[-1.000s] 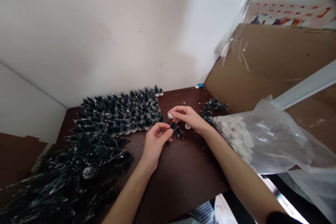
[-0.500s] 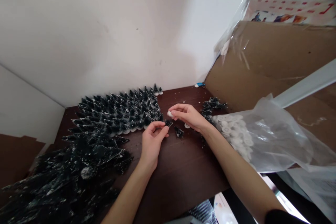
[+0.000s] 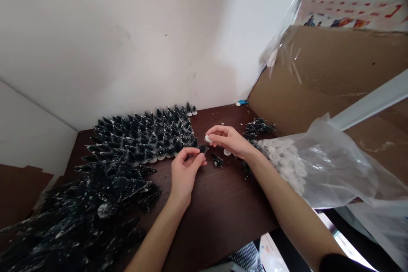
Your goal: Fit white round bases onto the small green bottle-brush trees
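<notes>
My left hand [image 3: 185, 174] pinches a tiny dark green bottle-brush tree [image 3: 203, 149] by its stem, just above the brown table [image 3: 219, 208]. My right hand [image 3: 228, 140] is closed on a small white round base [image 3: 208, 139], held a little to the right of that tree and apart from it. A second loose tree [image 3: 217, 160] and another white base [image 3: 227, 152] lie on the table under my right hand.
Several rows of finished trees on white bases [image 3: 146, 136] stand against the wall, with a heap of loose trees [image 3: 79, 212] at front left. A clear bag of white bases [image 3: 296, 165] and a small tree pile [image 3: 258, 127] sit right, beside a cardboard box [image 3: 334, 80].
My left hand has lifted one small tree off the table and brought it up toward the white base in my right hand. The other tree stays where it lay.
</notes>
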`<state>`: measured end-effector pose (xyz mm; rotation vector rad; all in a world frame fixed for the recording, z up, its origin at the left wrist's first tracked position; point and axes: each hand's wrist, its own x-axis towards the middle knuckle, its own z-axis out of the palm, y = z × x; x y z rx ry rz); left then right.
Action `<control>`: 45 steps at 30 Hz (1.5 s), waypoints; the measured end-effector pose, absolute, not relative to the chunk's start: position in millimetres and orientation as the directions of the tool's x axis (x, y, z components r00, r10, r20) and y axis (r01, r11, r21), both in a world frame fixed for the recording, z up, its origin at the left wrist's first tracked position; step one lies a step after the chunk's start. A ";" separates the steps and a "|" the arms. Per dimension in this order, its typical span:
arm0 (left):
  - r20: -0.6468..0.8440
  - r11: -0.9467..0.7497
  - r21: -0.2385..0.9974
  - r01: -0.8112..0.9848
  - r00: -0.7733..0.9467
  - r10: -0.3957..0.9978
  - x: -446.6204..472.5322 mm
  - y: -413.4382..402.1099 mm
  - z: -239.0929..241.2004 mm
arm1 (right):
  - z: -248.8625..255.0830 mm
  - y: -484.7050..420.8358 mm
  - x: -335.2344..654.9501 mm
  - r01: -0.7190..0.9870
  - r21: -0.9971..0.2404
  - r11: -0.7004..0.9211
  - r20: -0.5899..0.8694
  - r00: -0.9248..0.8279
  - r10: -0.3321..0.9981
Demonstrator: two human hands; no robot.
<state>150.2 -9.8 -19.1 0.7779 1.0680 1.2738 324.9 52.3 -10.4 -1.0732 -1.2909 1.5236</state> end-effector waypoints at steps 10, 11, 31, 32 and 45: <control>-0.190 0.173 0.912 -0.373 -0.008 0.982 151.3 -10.1 -19.2 | -11.9 52.7 324.9 -0.046 -0.995 -0.094 -0.078 -0.280 0.957; -0.186 0.170 0.912 -0.373 -0.008 0.982 151.2 -10.4 -19.3 | -12.0 52.9 324.9 -0.046 -0.995 -0.091 -0.074 -0.283 0.956; -0.182 0.165 0.916 -0.366 -0.012 0.983 148.8 -9.4 -19.5 | -10.5 52.8 324.6 -0.025 -0.996 -0.087 -0.076 -0.297 0.952; -0.182 0.165 0.916 -0.366 -0.012 0.983 148.6 -9.3 -19.6 | -10.5 52.7 324.5 -0.025 -0.996 -0.090 -0.078 -0.298 0.951; -0.193 0.182 0.910 -0.372 0.007 0.981 151.6 -11.0 -18.3 | -11.7 52.8 326.0 0.004 -0.997 -0.082 -0.080 -0.306 0.949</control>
